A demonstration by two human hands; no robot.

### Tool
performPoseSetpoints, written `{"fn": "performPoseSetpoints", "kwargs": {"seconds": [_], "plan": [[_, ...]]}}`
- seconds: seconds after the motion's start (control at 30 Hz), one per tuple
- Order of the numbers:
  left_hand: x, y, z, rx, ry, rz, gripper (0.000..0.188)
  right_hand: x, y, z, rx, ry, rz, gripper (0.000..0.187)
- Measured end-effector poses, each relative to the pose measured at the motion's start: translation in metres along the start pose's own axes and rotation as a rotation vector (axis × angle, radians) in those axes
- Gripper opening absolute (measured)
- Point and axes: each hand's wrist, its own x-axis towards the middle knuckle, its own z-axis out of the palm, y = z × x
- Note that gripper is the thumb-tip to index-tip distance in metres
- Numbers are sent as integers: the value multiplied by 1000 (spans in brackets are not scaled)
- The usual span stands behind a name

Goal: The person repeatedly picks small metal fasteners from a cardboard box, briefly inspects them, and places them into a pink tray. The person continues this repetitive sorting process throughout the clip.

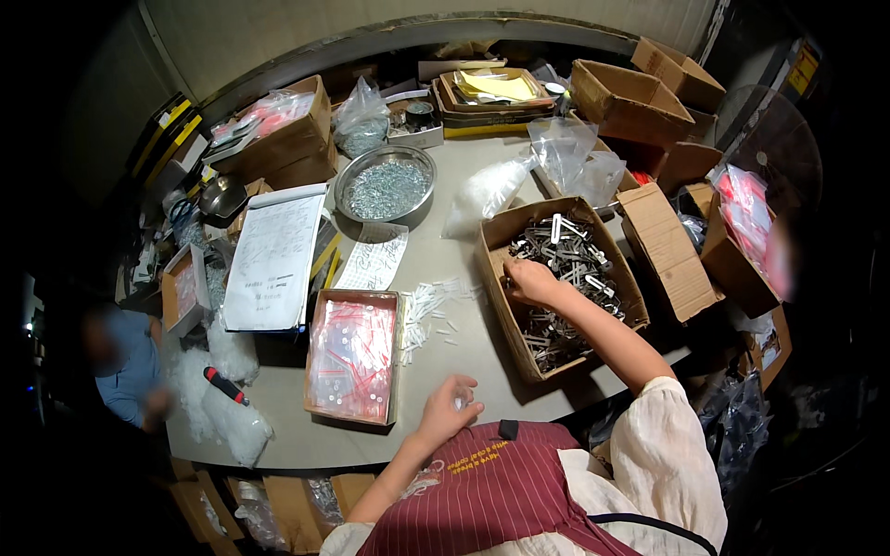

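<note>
My right hand (531, 282) reaches into the left side of an open cardboard box (509, 345). Its fingers point down and curl together; whatever they grip is hidden beneath them. Around that hand the box is filled with dark and silvery metal clips (579, 255), flat and elongated. Close to my body, above the table's front edge, my left hand (449, 410) is held with fingers curled around toward the thumb. Something small and clear or whitish shows between them, too small to name. Small white sticks (423, 320) lie loose on the table between the two boxes.
A shallow box of red-edged zip bags (352, 357) stands left of my left hand. Beyond are a steel bowl of small metal parts (386, 185), a clipboard with papers (276, 255) and a clear bag (487, 196). A red-black tool (224, 385) lies left. A person (130, 361) is at far left.
</note>
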Motion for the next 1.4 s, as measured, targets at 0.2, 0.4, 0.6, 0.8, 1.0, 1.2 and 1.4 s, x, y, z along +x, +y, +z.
{"fn": "performPoseSetpoints", "kwargs": {"seconds": [0.2, 0.4, 0.6, 0.8, 1.0, 1.2, 1.4], "plan": [[-4, 12, -6, 36, 92, 3, 33, -19, -31, -57, 527, 221, 200, 17], [21, 51, -13, 81, 132, 117, 31, -49, -22, -78, 1143, 283, 371, 9], [24, 54, -1, 121, 146, 125, 32, -11, -7, -65, 696, 138, 488, 11], [13, 60, -2, 152, 147, 100, 31, 44, 13, -29, 257, -40, 623, 31], [1, 50, -12, 150, 210, 98, 31, 37, 15, -16, 157, 70, 472, 32], [-5, 63, -19, 134, 316, 140, 40, -12, -58, -109, 1220, 106, 304, 10], [23, 104, -21, 88, 154, 178, 44, -85, -139, -153, 998, 8, 15, 10]]}}
